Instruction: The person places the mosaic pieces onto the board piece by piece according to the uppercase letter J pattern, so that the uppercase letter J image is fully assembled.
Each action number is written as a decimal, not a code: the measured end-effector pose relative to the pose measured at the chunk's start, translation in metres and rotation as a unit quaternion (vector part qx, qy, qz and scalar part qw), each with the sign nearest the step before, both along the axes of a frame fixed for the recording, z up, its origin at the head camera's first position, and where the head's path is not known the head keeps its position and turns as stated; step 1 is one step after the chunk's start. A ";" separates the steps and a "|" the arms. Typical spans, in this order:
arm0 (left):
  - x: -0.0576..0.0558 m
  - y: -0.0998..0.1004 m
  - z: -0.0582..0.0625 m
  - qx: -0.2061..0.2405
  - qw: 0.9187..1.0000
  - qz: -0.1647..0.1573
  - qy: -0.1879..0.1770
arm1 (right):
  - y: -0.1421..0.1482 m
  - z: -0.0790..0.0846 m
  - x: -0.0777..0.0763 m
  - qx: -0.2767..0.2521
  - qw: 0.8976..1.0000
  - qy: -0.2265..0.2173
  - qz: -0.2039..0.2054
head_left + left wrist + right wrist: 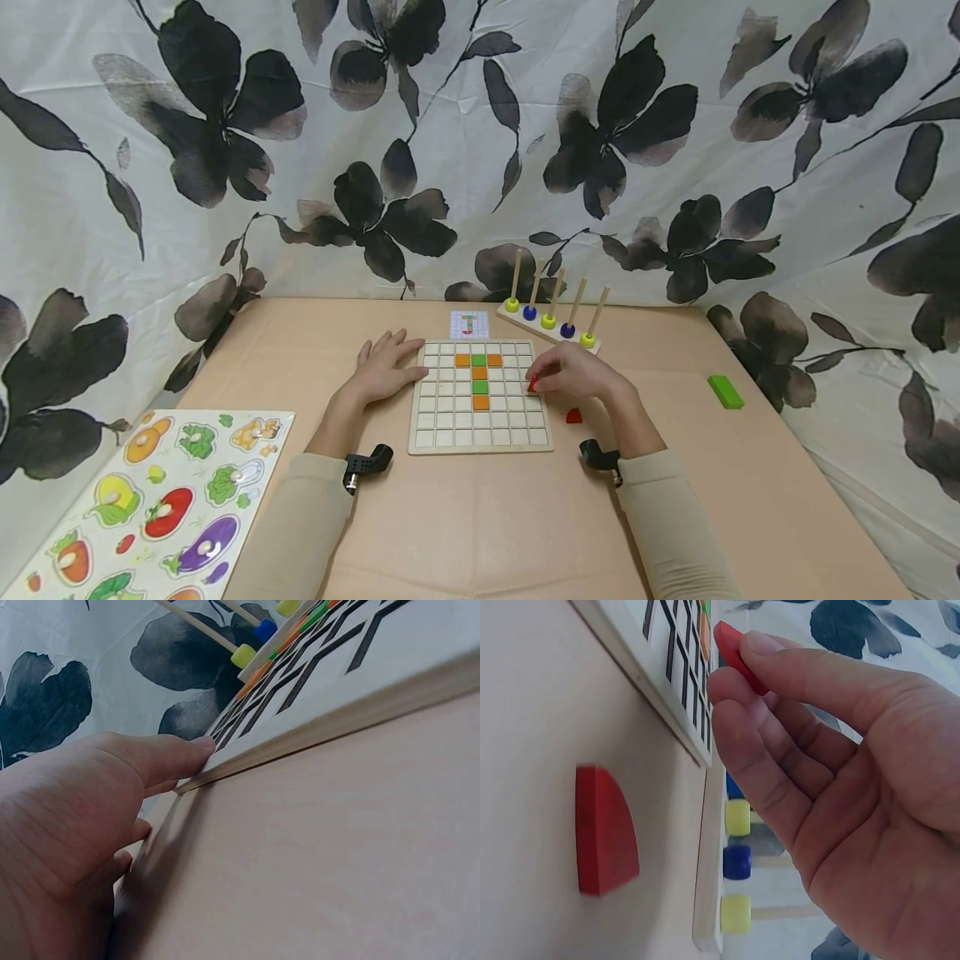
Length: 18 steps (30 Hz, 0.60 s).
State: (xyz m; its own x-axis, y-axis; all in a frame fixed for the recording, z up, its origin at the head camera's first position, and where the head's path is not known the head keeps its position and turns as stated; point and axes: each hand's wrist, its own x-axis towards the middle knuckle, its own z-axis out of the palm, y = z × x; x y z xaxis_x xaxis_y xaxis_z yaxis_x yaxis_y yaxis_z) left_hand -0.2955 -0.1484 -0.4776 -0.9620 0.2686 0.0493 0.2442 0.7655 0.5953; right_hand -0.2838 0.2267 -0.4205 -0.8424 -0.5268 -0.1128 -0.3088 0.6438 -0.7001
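Note:
A pale wooden grid board (442, 437) lies on the table with orange tiles (481, 403) and green tiles (480, 387) set in its cells in a T shape. At its left edge rests my left hand (386, 367), fingers spread, the thumb (184, 756) touching the rim. Between thumb and fingertips my right hand (576, 372) pinches a small red block (739, 660) with a curved side, over the board's right edge. A second red block (573, 416), flat on one side and rounded on the other, lies on the table just below that hand.
Behind the board lies a small pattern card (468, 325). A peg stand (540, 325) with yellow and blue beads is at the back right, close to my right hand. A green block (725, 392) lies far right. The vegetable puzzle board (168, 450) covers the front left.

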 end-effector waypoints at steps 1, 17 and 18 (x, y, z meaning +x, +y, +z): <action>0.000 0.000 0.000 -0.001 1.000 0.000 0.000 | -0.002 0.000 0.000 0.001 1.000 -0.002 0.001; -0.001 0.000 -0.002 -0.002 1.000 -0.001 -0.003 | -0.019 -0.005 0.002 0.006 0.999 0.003 0.038; -0.001 0.000 -0.002 -0.002 1.000 -0.001 -0.003 | -0.020 -0.005 0.001 0.005 0.999 0.000 0.039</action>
State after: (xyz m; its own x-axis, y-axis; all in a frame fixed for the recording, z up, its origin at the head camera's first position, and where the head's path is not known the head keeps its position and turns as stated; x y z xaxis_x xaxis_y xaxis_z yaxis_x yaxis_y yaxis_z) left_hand -0.2966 -0.1482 -0.4794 -0.9619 0.2703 0.0419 0.2416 0.7679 0.5933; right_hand -0.2824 0.2066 -0.4259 -0.7984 -0.5905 -0.1182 -0.3592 0.6245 -0.6935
